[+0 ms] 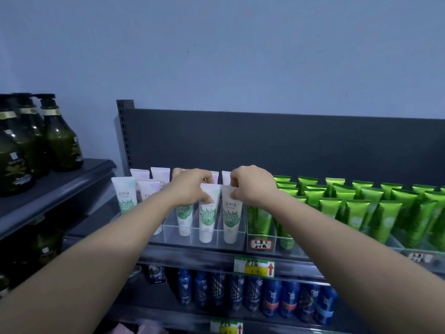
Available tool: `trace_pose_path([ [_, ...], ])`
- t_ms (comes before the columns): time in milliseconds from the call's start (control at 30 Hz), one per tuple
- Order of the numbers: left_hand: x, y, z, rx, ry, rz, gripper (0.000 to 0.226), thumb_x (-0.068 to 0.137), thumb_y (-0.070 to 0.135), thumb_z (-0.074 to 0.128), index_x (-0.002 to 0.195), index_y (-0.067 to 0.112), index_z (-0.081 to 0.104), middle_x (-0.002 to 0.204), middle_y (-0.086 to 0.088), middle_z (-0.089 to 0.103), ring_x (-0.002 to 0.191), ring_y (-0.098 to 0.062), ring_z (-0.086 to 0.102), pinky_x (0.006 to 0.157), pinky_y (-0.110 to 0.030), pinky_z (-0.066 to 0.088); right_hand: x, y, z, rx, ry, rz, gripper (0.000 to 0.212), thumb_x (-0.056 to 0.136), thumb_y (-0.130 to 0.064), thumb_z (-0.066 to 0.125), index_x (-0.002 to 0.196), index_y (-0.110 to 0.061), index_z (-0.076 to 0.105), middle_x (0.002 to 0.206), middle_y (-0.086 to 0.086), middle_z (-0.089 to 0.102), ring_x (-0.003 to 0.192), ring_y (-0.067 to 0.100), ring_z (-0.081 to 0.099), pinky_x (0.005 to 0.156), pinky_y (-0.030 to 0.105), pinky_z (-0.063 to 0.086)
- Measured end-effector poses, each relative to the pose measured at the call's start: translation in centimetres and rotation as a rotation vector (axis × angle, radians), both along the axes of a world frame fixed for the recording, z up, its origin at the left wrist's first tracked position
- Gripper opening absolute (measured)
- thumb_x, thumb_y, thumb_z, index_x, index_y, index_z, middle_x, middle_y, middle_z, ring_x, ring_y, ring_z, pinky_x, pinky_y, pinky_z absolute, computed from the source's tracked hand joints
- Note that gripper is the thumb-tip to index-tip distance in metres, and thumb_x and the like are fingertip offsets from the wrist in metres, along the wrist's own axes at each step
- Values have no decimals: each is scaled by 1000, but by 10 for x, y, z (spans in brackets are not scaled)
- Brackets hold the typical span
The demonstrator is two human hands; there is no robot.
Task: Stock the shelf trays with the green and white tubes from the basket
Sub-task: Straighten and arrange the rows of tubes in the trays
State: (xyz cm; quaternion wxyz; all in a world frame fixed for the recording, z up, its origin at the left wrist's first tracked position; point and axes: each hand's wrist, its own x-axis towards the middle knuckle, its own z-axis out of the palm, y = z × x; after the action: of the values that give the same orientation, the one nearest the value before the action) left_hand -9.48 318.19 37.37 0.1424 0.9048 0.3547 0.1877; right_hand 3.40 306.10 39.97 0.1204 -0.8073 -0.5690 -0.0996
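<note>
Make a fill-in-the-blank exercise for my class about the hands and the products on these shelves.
The left hand holds a green and white tube by its ____ end.
The right hand pinches the neighbouring tube, which stands in a clear ____.
The rows of tubes to their right are bright ____.
The bottles on the lower shelf are ____.
Missing words: top; tray; green; blue.
</note>
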Motion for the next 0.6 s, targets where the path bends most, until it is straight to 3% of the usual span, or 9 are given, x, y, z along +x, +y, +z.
trace_pose_path([
  [233, -1, 7, -6, 35, 12, -16, 27, 73, 39, 73, 84, 40, 49, 89, 16, 58, 108, -23, 29, 94, -45, 40, 5, 4, -2, 11, 2, -3, 13, 78, -22, 68, 83, -27, 57, 92, -5, 66, 85, 19, 56, 55, 26, 36],
  [333, -2, 7, -5, 102, 53, -30, 26, 76, 42, 72, 90, 41, 50, 85, 12, 49, 106, -26, 31, 95, -43, 38, 3, 6, 0, 39, -12, 19, 18, 79, -27, 67, 96, -25, 62, 94, -6, 65, 98, 17, 52, 60, 28, 38],
  [500, -10, 5, -1, 200, 72, -85, 34, 74, 47, 69, 103, 44, 52, 95, 14, 53, 108, -22, 40, 95, -41, 36, -8, 16, 6, 163, -18, 88, 23, 85, -40, 61, 103, -27, 64, 97, -8, 65, 104, 16, 47, 68, 30, 44],
  [600, -29, 4, 12, 287, 75, -102, 33, 81, 40, 69, 111, 30, 60, 106, 13, 60, 109, -13, 45, 96, -36, 27, -23, 29, 8, 229, 4, 168, 22, 87, -40, 59, 104, -26, 65, 98, -7, 67, 104, 17, 48, 71, 31, 45],
])
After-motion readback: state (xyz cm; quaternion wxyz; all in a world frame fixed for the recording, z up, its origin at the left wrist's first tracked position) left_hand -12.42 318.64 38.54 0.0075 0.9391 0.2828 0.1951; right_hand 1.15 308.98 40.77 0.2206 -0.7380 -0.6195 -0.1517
